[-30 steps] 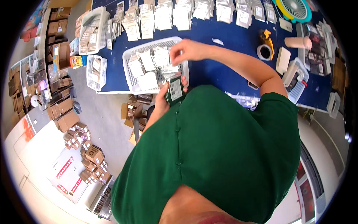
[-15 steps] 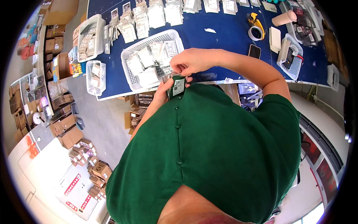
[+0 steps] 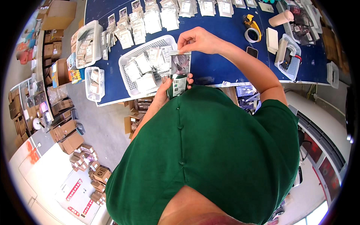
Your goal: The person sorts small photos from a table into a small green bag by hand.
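Above basket (image 3: 127,75): both hands pinching packet (image 3: 180,71).

The packet (image 3: 180,73) held between the two hands looks like glossy clear plastic film with a paper label in its lower half. The white basket (image 3: 129,80) beside it is matt plastic mesh — filled with similar shiny film packets. The tabletop (image 3: 217,63) is covered in dull blue cloth-like material. The shirt (image 3: 213,157) is soft green cloth — matt, with smooth buttons.
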Available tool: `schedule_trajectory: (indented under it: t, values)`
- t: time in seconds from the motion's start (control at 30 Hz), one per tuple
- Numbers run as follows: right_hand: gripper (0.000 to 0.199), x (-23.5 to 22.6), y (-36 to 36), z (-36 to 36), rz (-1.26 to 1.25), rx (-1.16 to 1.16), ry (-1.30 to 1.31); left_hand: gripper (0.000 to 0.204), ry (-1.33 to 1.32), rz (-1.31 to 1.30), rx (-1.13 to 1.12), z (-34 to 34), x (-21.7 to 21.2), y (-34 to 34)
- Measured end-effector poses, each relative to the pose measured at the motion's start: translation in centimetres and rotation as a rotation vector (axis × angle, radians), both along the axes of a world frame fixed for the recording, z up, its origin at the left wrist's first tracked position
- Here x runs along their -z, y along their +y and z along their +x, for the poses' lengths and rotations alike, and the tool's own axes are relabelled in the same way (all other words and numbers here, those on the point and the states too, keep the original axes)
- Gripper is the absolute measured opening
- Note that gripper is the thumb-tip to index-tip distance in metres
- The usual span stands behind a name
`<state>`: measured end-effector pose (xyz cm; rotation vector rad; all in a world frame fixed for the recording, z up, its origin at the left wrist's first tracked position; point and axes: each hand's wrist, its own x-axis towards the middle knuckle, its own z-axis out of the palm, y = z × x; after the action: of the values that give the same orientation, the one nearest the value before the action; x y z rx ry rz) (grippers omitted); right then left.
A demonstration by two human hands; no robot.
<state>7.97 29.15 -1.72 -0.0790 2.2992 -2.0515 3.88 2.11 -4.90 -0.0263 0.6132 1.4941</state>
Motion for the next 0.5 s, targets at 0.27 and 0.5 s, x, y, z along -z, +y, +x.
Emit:
schedule_trajectory:
  t: [0.27, 0.5]
  values:
    - [0.016, 2.4, -0.3, 2.7, 0.249, -0.041, 0.138, 0.067, 0.132, -0.067, -0.057, -0.3, 2.3, 3.7]
    - [0.025, 4.4, 5.8, -0.1, 0.173, -0.064, -0.157, 0.057, -0.068, -0.365, -0.25, -1.1, 4.3, 4.9]
